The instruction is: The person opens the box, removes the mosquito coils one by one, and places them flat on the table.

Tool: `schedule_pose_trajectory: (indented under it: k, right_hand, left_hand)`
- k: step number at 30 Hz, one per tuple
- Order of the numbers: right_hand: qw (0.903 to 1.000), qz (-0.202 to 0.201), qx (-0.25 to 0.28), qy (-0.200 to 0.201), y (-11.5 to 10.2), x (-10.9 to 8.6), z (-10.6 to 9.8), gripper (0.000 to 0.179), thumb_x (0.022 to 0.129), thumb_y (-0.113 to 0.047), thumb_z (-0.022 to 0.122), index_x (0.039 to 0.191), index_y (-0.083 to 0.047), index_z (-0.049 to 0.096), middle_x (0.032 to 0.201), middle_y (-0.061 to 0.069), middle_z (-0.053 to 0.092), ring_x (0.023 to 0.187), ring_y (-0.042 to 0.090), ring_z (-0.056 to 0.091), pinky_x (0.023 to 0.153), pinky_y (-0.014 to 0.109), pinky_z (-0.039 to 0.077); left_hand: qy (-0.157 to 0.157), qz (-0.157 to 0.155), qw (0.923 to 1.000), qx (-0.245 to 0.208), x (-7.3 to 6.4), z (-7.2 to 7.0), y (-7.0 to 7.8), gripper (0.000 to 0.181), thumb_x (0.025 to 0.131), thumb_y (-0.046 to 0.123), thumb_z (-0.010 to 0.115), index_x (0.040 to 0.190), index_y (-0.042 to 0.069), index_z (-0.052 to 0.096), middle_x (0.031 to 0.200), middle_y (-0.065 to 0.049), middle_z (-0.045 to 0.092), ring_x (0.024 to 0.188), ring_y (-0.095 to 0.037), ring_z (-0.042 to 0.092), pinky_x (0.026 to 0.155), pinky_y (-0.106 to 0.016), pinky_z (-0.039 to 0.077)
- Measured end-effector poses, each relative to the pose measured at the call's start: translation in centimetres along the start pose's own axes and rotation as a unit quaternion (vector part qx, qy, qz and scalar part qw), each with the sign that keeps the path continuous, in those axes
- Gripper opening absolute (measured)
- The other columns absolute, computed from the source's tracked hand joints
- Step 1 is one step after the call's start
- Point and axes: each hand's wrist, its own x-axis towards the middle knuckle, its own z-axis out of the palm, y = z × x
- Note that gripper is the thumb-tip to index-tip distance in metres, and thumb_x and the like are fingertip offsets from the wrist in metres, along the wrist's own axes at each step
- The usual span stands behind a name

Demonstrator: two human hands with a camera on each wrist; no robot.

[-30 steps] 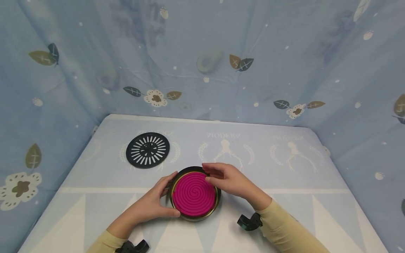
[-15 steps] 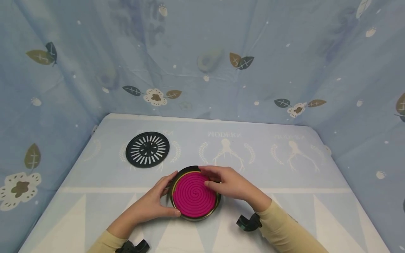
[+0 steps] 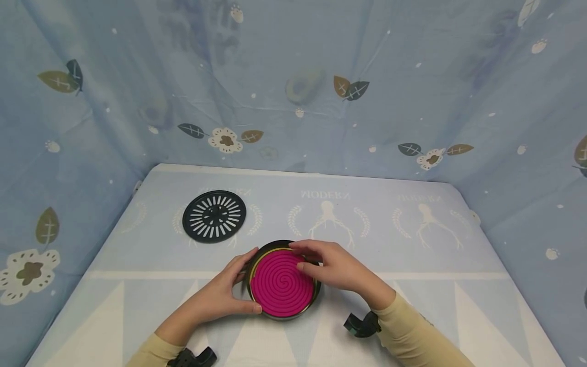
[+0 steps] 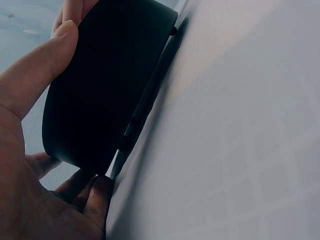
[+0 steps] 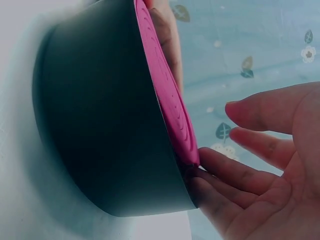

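A round dark tin (image 4: 100,75) stands on the table with a pink mosquito coil (image 3: 282,285) lying in its top. My left hand (image 3: 224,293) grips the tin's left side, its thumb toward the front and its fingers round the back. At the upper right of the tin, my right hand (image 3: 335,265) reaches over the rim. In the right wrist view some of its fingertips (image 5: 202,187) touch the rim and the coil's edge, while the thumb (image 5: 245,112) is held apart from both. The coil's edge stands slightly above the rim there.
A black slotted round lid (image 3: 214,216) lies flat on the table (image 3: 412,229), behind and left of the tin. Patterned blue cloth (image 3: 293,76) hangs behind and along both sides of the table.
My right hand has shifted slightly left over the rim, its fingertips now farther along the back. The left hand, the tin and the lid stay put.
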Motion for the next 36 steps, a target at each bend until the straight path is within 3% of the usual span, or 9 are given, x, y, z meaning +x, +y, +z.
schedule_pose_trajectory:
  k: [4, 8, 15, 26, 36]
  right_hand:
    - [0.9992, 0.007, 0.039, 0.011, 0.1, 0.1, -0.1, 0.044, 0.096, -0.02, 0.066, 0.137, -0.008, 0.057, 0.131, 0.007, 0.061, 0.119, 0.017, 0.059, 0.103, 0.035, 0.05]
    - [0.9961, 0.019, 0.084, 0.017, 0.2, 0.3, -0.2, 0.045, 0.095, -0.02, 0.068, 0.138, -0.008, 0.057, 0.129, 0.007, 0.061, 0.121, 0.017, 0.056, 0.103, 0.033, 0.05]
    - [0.9894, 0.044, 0.136, 0.028, 0.1, 0.3, -0.3, 0.047, 0.095, -0.018, 0.068, 0.139, -0.007, 0.056, 0.124, 0.006, 0.062, 0.114, 0.021, 0.06, 0.089, 0.032, 0.058]
    - [0.9696, 0.074, 0.233, 0.01, 0.4, -0.1, -0.7, 0.05, 0.095, -0.016, 0.067, 0.142, -0.009, 0.052, 0.14, 0.017, 0.052, 0.111, 0.026, 0.065, 0.087, 0.035, 0.059]
    - [0.9505, 0.091, 0.297, -0.016, 1.5, -0.9, -1.2, 0.055, 0.097, -0.01, 0.063, 0.148, -0.005, 0.043, 0.136, 0.018, 0.055, 0.112, 0.031, 0.063, 0.093, 0.04, 0.057]
  left_hand:
    - [0.001, -0.001, 1.0, 0.001, 0.0, 0.0, 0.1, 0.119, 0.064, 0.046, 0.092, 0.159, 0.025, 0.022, 0.152, 0.004, 0.033, 0.138, -0.013, 0.036, 0.113, -0.035, 0.039]
    - [0.002, -0.001, 1.0, 0.001, 0.0, 0.0, 0.1, 0.119, 0.064, 0.046, 0.092, 0.159, 0.025, 0.022, 0.151, 0.005, 0.034, 0.138, -0.013, 0.036, 0.113, -0.035, 0.039]
    - [0.004, 0.002, 1.0, 0.003, 0.0, 0.0, 0.0, 0.118, 0.065, 0.046, 0.092, 0.159, 0.024, 0.023, 0.151, 0.006, 0.035, 0.138, -0.012, 0.035, 0.112, -0.035, 0.04]
    - [0.007, 0.004, 1.0, 0.006, 0.0, 0.1, -0.1, 0.12, 0.064, 0.047, 0.092, 0.159, 0.022, 0.022, 0.153, 0.003, 0.034, 0.139, -0.017, 0.036, 0.112, -0.035, 0.039]
    - [0.007, 0.014, 0.9998, 0.012, 0.0, 0.1, -0.4, 0.117, 0.067, 0.047, 0.09, 0.158, 0.022, 0.023, 0.154, -0.001, 0.033, 0.14, -0.021, 0.035, 0.113, -0.039, 0.039]
